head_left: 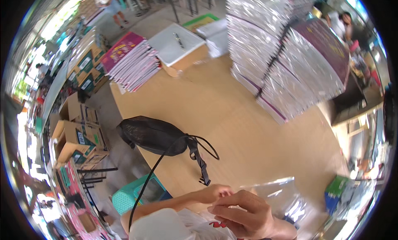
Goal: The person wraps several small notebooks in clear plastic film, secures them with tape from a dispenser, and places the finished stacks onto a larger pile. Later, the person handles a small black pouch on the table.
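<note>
My left hand is near the table's front edge, its fingers curled in and partly hidden by my right hand. Just in front of it, my right hand is held up close, thumb and fingers pressed together; whatever they may hold does not show. A clear plastic sleeve lies on the table right beside the right hand, glossy with reflections. Beyond my left hand rests a black pouch with a strap and buckle. A black cable loops over the pouch and runs down past my left arm.
Tall stacks of plastic-wrapped books stand at the table's far right. Spiral-edged purple books and a white-topped box with a pen sit far left. Cartons and a teal stool are left of the table. Other people are in the background.
</note>
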`<state>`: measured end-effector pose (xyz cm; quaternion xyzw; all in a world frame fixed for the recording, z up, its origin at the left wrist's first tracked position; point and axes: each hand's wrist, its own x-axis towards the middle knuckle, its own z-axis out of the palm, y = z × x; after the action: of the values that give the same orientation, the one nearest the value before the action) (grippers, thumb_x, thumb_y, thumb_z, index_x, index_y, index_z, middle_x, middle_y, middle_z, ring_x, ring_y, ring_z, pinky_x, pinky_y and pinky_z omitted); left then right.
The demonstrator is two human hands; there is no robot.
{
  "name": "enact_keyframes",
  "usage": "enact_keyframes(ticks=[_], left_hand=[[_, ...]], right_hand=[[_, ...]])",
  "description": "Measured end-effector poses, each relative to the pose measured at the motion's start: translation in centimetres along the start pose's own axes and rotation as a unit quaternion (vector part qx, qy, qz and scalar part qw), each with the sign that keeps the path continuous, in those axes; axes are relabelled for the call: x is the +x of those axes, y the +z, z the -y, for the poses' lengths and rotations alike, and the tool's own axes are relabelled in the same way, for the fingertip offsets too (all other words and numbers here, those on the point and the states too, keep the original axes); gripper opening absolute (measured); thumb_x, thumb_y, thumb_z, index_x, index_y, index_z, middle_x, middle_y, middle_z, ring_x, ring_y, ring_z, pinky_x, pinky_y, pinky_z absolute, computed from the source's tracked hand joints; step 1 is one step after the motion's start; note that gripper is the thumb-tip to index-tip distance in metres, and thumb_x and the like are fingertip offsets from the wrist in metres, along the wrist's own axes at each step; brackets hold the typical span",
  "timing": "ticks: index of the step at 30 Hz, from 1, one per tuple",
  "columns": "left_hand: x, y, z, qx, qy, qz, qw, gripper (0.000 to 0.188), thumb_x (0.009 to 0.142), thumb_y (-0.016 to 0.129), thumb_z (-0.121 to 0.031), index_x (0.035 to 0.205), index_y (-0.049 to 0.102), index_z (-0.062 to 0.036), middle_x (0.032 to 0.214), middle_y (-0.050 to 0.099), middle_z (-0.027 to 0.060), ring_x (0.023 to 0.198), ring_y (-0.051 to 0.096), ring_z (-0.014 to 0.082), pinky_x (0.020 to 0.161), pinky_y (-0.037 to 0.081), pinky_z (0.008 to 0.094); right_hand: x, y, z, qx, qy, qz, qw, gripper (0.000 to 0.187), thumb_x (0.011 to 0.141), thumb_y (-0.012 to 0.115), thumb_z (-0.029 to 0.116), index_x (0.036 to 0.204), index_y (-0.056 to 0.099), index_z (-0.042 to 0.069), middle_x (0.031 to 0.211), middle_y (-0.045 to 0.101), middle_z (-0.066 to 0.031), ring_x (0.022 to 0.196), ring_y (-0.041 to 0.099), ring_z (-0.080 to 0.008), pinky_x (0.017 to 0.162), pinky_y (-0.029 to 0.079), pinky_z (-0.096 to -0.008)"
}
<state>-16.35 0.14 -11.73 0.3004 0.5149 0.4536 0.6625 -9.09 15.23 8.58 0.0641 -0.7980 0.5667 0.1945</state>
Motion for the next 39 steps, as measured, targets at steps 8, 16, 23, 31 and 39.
enact_keyframes(ticks=[8,16,23,31,39], left_hand=[[-12.2,-3.8,2.6,0.275,0.249,-0.679,0.634,0.098,0.076,0.072,-0.069,0.143,0.032,-0.0102,0.119,0.049,0.0087,0.098,0.054,0.0204,0.085,0.048,0.0329],[-16.0,-6.1,-12.7,0.183,0.481,-0.653,0.555,0.096,0.089,0.052,-0.069,0.146,0.028,0.0038,0.109,0.054,0.0149,0.098,0.055,0.0280,0.095,0.048,0.0466],[-11.5,-8.1,-16.7,0.298,0.386,-0.468,0.737,0.058,0.102,0.048,-0.041,0.137,0.041,0.0046,0.091,0.066,0.0161,0.090,0.064,0.0230,0.088,0.049,0.0363],[-12.4,-4.5,-13.6,0.629,0.197,-0.302,0.689,0.067,0.083,0.069,-0.005,0.145,0.043,-0.0089,0.137,0.052,0.0131,0.126,0.049,0.0291,0.107,0.036,0.0408],[-20.5,-27.2,-5.0,0.465,0.067,-0.527,0.708,0.075,0.081,0.076,-0.023,0.147,0.043,-0.0111,0.144,0.049,0.0188,0.133,0.047,0.0357,0.105,0.042,0.0392]], right_hand=[[-8.6,-2.5,-3.5,-0.011,0.179,-0.177,0.968,0.024,0.075,0.074,-0.010,0.096,0.074,0.001,0.091,0.069,-0.0101,0.079,0.067,-0.0199,0.067,0.055,-0.0298],[-11.4,0.5,-3.8,-0.015,0.215,-0.118,0.969,0.025,0.076,0.076,-0.006,0.099,0.074,0.005,0.092,0.069,-0.0087,0.081,0.067,-0.0213,0.066,0.054,-0.0312],[-12.5,0.9,-4.7,-0.011,0.283,-0.133,0.950,0.016,0.083,0.070,-0.005,0.097,0.072,0.001,0.092,0.070,-0.0101,0.082,0.066,-0.0188,0.070,0.053,-0.0298],[-5.7,3.0,-9.5,0.024,0.266,-0.202,0.942,0.014,0.088,0.068,0.002,0.102,0.071,0.001,0.101,0.068,-0.0062,0.089,0.065,-0.0132,0.076,0.053,-0.0290],[10.8,10.4,-20.4,-0.231,0.234,0.102,0.939,0.055,0.078,0.076,0.049,0.107,0.070,0.002,0.111,0.067,-0.0171,0.103,0.066,-0.0304,0.084,0.054,-0.0397]])
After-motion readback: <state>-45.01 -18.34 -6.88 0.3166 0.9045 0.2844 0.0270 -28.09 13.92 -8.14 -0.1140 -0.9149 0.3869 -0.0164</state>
